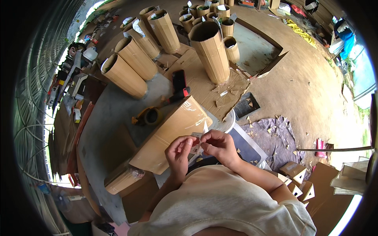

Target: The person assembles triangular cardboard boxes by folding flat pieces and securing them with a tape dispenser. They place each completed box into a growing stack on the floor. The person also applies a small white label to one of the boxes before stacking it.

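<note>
My left hand [180,153] and my right hand [221,146] meet in front of my body, fingers closed in a pinch. Between them is a small white label [196,134], held at its edges; a pointed white tip [205,126] sticks up by the right fingers. Just beyond and to the left lies a large taped cardboard box [169,135], partly behind my left hand. A roll of tape [152,116] with a yellow part beside it rests on the grey table [94,141]. Near it are a black and red tool handle [179,95] and a dark phone [179,80].
Tall cardboard tubes [136,59] stand at the back left, and another tube [210,53] on a cardboard sheet [189,72]. Several shorter tubes [197,15] are farther back. Small boxes [294,171] and a dark cloth [271,137] with scraps lie on the right.
</note>
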{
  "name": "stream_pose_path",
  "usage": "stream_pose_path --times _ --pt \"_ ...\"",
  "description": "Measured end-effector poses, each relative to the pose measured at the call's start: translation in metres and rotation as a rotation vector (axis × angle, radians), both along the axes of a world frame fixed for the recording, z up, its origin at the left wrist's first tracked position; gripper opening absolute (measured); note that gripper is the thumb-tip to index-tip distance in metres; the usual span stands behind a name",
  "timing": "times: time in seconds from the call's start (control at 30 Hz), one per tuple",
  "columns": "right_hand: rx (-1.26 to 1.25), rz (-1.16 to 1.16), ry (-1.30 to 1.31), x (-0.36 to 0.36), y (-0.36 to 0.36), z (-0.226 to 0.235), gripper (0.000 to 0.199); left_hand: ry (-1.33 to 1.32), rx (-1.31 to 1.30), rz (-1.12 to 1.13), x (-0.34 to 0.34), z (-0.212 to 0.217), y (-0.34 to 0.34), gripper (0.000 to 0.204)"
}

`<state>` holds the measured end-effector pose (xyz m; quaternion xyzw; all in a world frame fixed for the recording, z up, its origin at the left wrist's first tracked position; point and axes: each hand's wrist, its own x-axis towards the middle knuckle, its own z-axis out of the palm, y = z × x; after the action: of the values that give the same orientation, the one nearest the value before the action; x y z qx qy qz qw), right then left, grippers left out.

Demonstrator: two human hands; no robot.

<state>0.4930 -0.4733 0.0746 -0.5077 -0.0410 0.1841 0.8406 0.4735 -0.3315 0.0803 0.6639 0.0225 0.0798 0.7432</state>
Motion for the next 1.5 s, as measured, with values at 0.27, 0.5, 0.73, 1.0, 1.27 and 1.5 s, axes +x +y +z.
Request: stream_pose_path --times 0.27,0.5,0.73,1.0,1.27,1.5 --pt "-0.024 -0.015 0.03 0.001 -0.011 -0.009 0.006 0.132 -0.025 -0.154 0.0 -0.008 -0.006 0.019" --pt "0.309 0.012 0.236 0.003 -0.027 -0.028 0.007 0.363 -0.522 -0.086 0.012 -0.019 -0.009 0.023" --pt "0.329 0.011 0.136 0.014 -0.043 -0.041 0.029 0.348 -0.417 0.012 0.023 -0.031 -0.03 0.023" --pt "-0.147 0.105 0.562 0.032 -0.103 -0.127 0.01 0.35 -0.345 0.379 0.024 -0.058 0.004 0.03" --pt "-0.658 -0.143 0.821 0.066 -0.13 -0.404 0.032 0.353 -0.015 0.493 0.006 -0.042 0.013 0.021" --pt "-0.235 0.531 0.97 0.073 -0.087 -0.256 0.053 0.166 0.194 0.302 -0.016 -0.047 0.025 0.031"
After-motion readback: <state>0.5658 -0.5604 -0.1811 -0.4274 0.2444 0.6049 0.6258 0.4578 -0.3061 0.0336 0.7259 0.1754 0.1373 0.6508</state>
